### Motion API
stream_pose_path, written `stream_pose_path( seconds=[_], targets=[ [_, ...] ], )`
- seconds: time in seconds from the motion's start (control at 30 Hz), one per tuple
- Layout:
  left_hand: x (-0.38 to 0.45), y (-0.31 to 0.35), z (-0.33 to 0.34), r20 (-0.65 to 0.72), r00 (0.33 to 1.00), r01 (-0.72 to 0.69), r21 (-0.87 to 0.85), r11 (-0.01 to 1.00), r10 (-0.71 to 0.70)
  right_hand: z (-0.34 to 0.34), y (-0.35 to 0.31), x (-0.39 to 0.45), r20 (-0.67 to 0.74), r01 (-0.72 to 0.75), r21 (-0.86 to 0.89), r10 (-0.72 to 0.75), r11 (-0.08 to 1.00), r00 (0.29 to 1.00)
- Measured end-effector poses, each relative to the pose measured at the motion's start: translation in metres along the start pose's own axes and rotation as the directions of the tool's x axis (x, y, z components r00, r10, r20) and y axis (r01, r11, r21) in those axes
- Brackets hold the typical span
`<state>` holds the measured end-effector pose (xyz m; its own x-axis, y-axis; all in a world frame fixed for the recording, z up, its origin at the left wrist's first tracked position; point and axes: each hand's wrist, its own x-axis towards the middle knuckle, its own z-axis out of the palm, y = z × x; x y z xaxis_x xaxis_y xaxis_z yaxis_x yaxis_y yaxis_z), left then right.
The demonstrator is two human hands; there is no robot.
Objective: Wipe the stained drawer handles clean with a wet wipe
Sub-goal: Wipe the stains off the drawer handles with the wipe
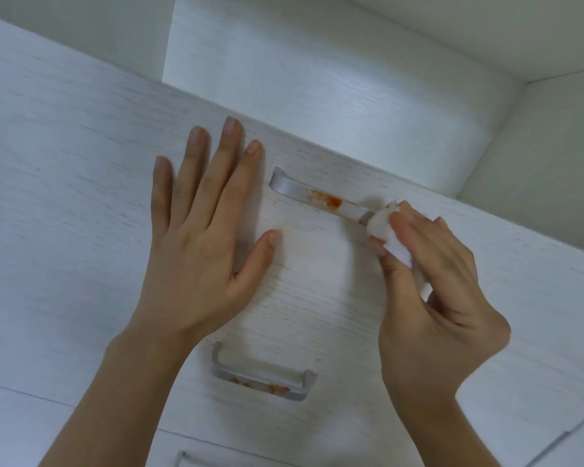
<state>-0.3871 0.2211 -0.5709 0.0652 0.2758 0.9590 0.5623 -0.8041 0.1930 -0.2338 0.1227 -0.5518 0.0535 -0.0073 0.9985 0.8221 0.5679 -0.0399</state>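
The right hand's [432, 281] fingers and thumb pinch a folded white wipe [385, 230], its tip pressed onto the right end of the top handle [317, 197]. The wipe's long axis runs from that tip down and to the right, into the hand. The left hand [199, 237] lies flat on the top drawer front [81, 163], fingers straight and slightly spread, thumb out to the side, its fingertips just left of the handle's left end.

The top handle is a silver bar whose long axis runs across the drawer front, sloping down to the right in this view. An orange stain [327, 199] sits on the bar right of its middle, just left of the wipe; the left part of the bar looks clean.

Below it, between the two forearms, the second handle [263, 375] lies along the same direction on the next drawer front, with orange smears [270, 387] along its lower edge. The corner of a third handle [182, 458] shows at the bottom edge. All drawers appear closed, so their contents cannot be seen. Above the top drawer is an open shelf recess [317, 79] in the same pale woodgrain.
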Motion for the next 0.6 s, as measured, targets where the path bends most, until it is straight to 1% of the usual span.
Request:
stream_pose_path(
  seconds=[0.1, 0.13, 0.23, 0.3, 0.33, 0.37, 0.43, 0.47, 0.6],
  targets=[
    [0.000, 0.000, 0.001, -0.005, 1.000, 0.005, 0.000, 1.000, -0.005, 0.004, 0.004, 0.002, 0.055, 0.098, -0.041, -0.096, 0.994, 0.994],
    [0.000, 0.001, 0.001, -0.002, 1.000, 0.006, -0.002, 1.000, -0.006, 0.003, 0.005, 0.002, 0.062, 0.107, -0.048, -0.104, 0.993, 0.993],
    [-0.001, 0.000, 0.000, 0.000, 1.000, 0.004, 0.000, 1.000, -0.004, 0.007, 0.004, 0.002, 0.016, 0.110, -0.048, -0.109, 0.993, 0.994],
    [0.000, 0.000, -0.001, 0.002, 1.000, 0.001, 0.011, 1.000, -0.001, 0.012, 0.000, 0.004, 0.035, 0.105, -0.034, -0.104, 0.994, 0.994],
    [0.001, 0.001, -0.001, 0.006, 1.000, 0.003, 0.009, 1.000, -0.003, 0.013, -0.001, 0.003, 0.021, 0.070, -0.015, -0.070, 0.997, 0.997],
    [0.000, 0.001, -0.001, 0.009, 1.000, 0.007, 0.002, 1.000, -0.007, 0.013, -0.003, 0.003, -0.020, 0.006, 0.017, -0.006, 1.000, 1.000],
    [0.000, 0.001, -0.003, 0.012, 1.000, 0.009, -0.008, 1.000, -0.009, 0.011, -0.009, 0.002, -0.119, -0.127, 0.105, 0.140, 0.986, 0.983],
    [0.000, 0.001, -0.004, 0.015, 1.000, 0.006, -0.009, 1.000, -0.006, 0.012, -0.012, 0.003, -0.148, -0.163, 0.131, 0.182, 0.978, 0.972],
    [0.000, -0.001, -0.004, 0.008, 1.000, 0.000, -0.003, 1.000, 0.000, 0.020, -0.020, 0.008, -0.131, -0.193, 0.106, 0.206, 0.975, 0.970]
  ],
)
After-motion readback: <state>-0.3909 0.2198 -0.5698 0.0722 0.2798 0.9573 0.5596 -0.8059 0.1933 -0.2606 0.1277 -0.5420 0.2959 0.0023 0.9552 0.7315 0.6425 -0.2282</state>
